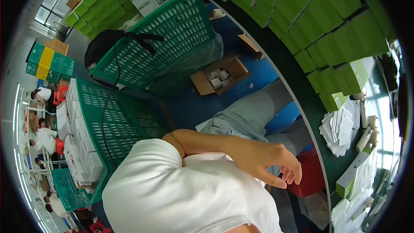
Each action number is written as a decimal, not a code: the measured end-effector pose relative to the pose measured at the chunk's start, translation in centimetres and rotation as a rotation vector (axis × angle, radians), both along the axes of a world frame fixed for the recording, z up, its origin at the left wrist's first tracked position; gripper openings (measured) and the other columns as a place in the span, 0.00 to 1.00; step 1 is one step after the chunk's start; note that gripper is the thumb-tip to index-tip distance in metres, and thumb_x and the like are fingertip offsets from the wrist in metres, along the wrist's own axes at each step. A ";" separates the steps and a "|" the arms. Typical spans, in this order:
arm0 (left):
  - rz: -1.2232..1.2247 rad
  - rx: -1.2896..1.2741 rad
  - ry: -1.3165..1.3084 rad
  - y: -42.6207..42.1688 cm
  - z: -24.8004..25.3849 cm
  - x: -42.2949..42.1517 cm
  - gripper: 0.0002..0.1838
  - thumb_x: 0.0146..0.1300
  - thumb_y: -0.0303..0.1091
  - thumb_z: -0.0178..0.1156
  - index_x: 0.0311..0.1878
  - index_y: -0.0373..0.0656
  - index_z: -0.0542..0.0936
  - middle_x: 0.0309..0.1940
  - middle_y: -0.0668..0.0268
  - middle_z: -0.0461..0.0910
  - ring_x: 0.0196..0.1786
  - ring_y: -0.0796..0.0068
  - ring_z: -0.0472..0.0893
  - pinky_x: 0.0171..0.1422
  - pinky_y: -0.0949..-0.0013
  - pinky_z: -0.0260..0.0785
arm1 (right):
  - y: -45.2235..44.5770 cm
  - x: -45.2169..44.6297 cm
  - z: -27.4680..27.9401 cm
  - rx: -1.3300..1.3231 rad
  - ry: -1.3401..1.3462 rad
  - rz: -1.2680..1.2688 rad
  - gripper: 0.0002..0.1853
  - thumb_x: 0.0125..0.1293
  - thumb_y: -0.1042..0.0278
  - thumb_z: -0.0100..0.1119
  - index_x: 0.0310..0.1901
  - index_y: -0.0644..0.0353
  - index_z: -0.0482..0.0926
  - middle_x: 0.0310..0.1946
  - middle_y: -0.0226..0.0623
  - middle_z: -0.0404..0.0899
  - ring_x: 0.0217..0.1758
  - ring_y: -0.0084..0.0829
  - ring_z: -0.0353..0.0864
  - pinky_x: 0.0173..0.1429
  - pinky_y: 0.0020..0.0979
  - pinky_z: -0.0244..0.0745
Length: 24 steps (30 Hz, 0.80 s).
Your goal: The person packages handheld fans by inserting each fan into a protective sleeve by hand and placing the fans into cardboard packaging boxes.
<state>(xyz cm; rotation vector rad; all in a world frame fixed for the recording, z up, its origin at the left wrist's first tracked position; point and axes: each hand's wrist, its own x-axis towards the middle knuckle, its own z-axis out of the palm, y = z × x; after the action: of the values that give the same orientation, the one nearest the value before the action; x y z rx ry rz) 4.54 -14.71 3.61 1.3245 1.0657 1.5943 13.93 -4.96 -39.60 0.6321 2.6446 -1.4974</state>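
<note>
My left arm, in a white short sleeve, is bent across my body, and my left hand (276, 162) hangs in front of me with its back upward. Its fingers are loosely curled, with the thumb apart from them, and I see nothing held. Behind the hand are my grey trousers (241, 114) and a red stool (306, 172). The hand is nearest the curved edge of a dark green table (317, 133). Loose white papers (338, 129) are piled on that table. My right hand is out of view.
Stacked green boxes (327, 30) line the table. Green crates (159, 30) stand opposite, one with a black bag (103, 49) over its edge. An open carton (202, 82) of small white boxes lies on the blue floor. White boxes (92, 166) and several people are at left.
</note>
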 end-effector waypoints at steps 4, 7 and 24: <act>0.023 -0.058 0.014 -0.1 0.1 -0.9 0.13 0.58 0.26 0.60 0.47 0.38 0.78 0.42 0.61 0.80 0.41 0.68 0.78 0.47 0.71 0.71 | 2.5 1.7 -0.7 0.006 0.002 -0.129 0.07 0.54 0.74 0.54 0.32 0.64 0.81 0.28 0.44 0.82 0.30 0.42 0.80 0.40 0.36 0.74; 0.017 -0.097 0.043 0.8 -0.1 -1.3 0.13 0.58 0.25 0.60 0.47 0.38 0.78 0.44 0.62 0.80 0.42 0.69 0.79 0.48 0.71 0.71 | 5.0 3.5 -1.5 0.020 0.011 -0.325 0.07 0.53 0.75 0.55 0.33 0.64 0.81 0.27 0.43 0.81 0.30 0.41 0.80 0.40 0.35 0.74; -0.012 -0.086 0.352 9.7 2.1 -2.0 0.12 0.55 0.17 0.58 0.44 0.35 0.79 0.40 0.61 0.81 0.39 0.71 0.79 0.47 0.75 0.70 | 12.7 11.9 33.9 0.952 0.668 -1.185 0.13 0.53 0.83 0.51 0.40 0.61 0.77 0.42 0.38 0.77 0.44 0.37 0.74 0.50 0.32 0.70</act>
<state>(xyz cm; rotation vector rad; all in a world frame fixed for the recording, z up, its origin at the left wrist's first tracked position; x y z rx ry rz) 2.53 -5.01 5.74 1.5855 1.3171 1.3175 25.84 7.75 -5.74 2.4259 3.6419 -0.1906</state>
